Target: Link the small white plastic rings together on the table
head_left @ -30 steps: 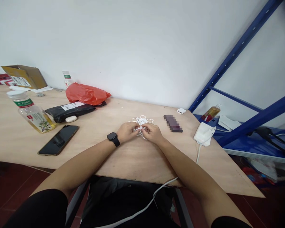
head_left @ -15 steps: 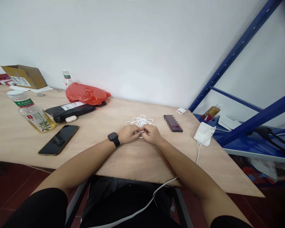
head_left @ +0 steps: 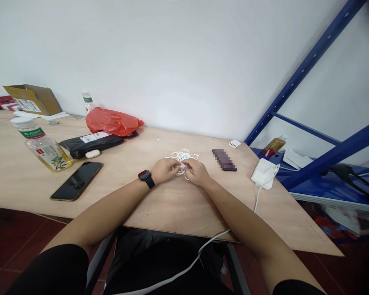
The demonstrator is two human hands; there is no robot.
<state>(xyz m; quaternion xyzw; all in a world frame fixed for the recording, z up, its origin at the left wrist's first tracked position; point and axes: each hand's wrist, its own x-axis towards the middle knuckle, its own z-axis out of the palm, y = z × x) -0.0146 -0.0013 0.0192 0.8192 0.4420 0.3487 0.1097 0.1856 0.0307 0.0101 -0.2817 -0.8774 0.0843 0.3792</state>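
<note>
A heap of thin white rings [head_left: 184, 154] lies on the wooden table, partly covered by my hands. My left hand [head_left: 165, 170], with a black watch on its wrist, pinches at the near side of this heap. Opposite it my right hand [head_left: 197, 173] is closed too, thumb and fingers pressed together. Between the fingertips a bit of white ring shows, held by both hands. Its exact shape, and how the rings join, is too small to make out.
Left on the table [head_left: 172, 209] are a phone [head_left: 76, 181], a drink bottle [head_left: 43, 145], a white earbud case [head_left: 92, 153], a black parcel [head_left: 92, 144] and a red bag [head_left: 112, 121]. Rightward lie a blurred-out dark device [head_left: 224, 159], a white adapter [head_left: 264, 173] with cable and a blue rack [head_left: 310, 164].
My fingertips have moved slightly apart, showing more white ring between them. My left hand has shifted a little left and up. Other things on the table stay put.
</note>
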